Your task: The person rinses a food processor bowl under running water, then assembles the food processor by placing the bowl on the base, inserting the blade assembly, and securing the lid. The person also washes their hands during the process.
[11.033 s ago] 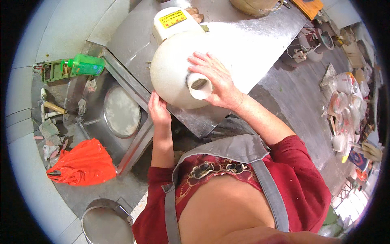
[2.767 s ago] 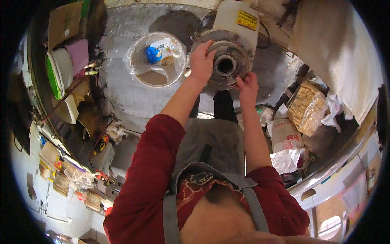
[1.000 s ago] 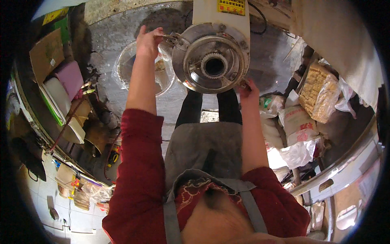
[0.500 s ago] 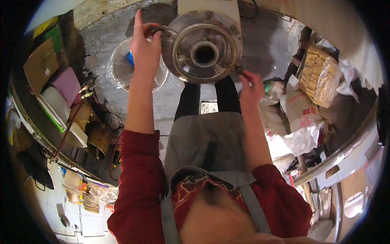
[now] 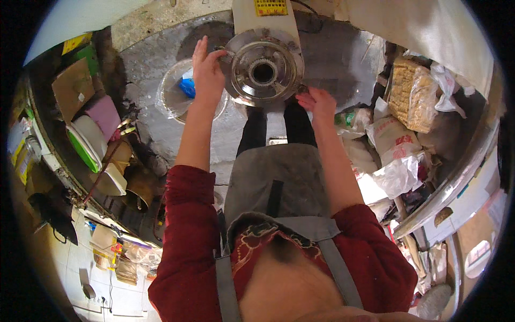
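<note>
A round metal machine head (image 5: pixel 242 80), like a grinder's open housing with a dark hole in its centre, stands in front of me. On its left rim sits a small knob or clamp (image 5: pixel 228 56). My left hand (image 5: pixel 208 75) is beside it, fingers raised and apart, with one digit reaching to the clamp. At the lower right rim is a second dark knob (image 5: pixel 302 89). The bent fingers of my right hand (image 5: pixel 321 107) close on it, partly hiding it.
A plastic-lined tub (image 5: pixel 163 94) with a blue object (image 5: pixel 187 87) stands left of the machine. Boards and containers (image 5: pixel 88 134) crowd the left. White sacks (image 5: pixel 394 140) and a plastic-wrapped yellowish block (image 5: pixel 412 95) lie to the right.
The view has shifted, so the machine sits slightly lower and further left. My left hand's pinch on the left clamp has loosened, its fingers spreading. My right hand stays at its knob.
</note>
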A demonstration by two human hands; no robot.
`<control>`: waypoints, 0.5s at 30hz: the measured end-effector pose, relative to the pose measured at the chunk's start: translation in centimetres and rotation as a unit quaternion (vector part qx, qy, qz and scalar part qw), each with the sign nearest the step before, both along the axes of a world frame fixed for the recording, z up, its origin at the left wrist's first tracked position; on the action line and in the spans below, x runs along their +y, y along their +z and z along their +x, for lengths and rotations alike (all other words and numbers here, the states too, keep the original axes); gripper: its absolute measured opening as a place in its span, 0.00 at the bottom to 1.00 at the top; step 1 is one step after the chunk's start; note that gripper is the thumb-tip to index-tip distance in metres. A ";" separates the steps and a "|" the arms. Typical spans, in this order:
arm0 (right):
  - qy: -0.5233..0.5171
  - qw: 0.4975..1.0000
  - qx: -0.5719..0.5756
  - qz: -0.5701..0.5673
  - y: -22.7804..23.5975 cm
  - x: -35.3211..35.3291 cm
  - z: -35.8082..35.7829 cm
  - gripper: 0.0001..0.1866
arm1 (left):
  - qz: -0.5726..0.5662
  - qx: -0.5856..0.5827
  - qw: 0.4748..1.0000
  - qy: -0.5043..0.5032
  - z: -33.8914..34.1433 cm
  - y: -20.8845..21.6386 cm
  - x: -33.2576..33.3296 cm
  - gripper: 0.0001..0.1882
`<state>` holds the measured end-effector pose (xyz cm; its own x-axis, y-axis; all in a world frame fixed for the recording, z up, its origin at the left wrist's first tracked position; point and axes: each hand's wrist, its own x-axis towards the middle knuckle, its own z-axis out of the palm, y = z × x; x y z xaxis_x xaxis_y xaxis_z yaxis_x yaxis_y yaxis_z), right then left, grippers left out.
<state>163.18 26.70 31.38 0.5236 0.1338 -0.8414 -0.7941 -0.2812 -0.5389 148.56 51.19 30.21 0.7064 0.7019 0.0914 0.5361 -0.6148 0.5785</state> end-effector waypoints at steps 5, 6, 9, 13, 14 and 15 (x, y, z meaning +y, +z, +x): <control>0.096 0.995 -0.015 0.002 1.6 -1.1 -0.3 0.17 | -0.220 0.031 0.934 0.279 0.3 -0.3 -0.9 0.25; 0.208 0.972 -0.093 -0.052 1.7 -1.1 0.1 0.18 | -0.208 0.023 0.938 0.275 0.7 -0.6 -1.0 0.25; 0.457 0.821 -0.303 -0.158 1.5 -0.3 1.0 0.19 | -0.194 0.012 0.943 0.271 1.8 -1.8 -0.9 0.18; 0.528 0.744 -0.361 -0.193 -0.4 1.6 1.3 0.15 | -0.070 0.046 0.983 0.166 2.1 -2.1 -0.3 0.12; 0.524 0.754 -0.344 -0.194 -0.9 1.8 1.3 0.14 | -0.047 0.047 0.990 0.127 2.0 -1.9 -0.1 0.12; 0.416 0.861 -0.237 -0.172 -1.3 1.7 1.3 0.13 | -0.037 0.066 0.993 0.090 1.9 -1.5 0.2 0.13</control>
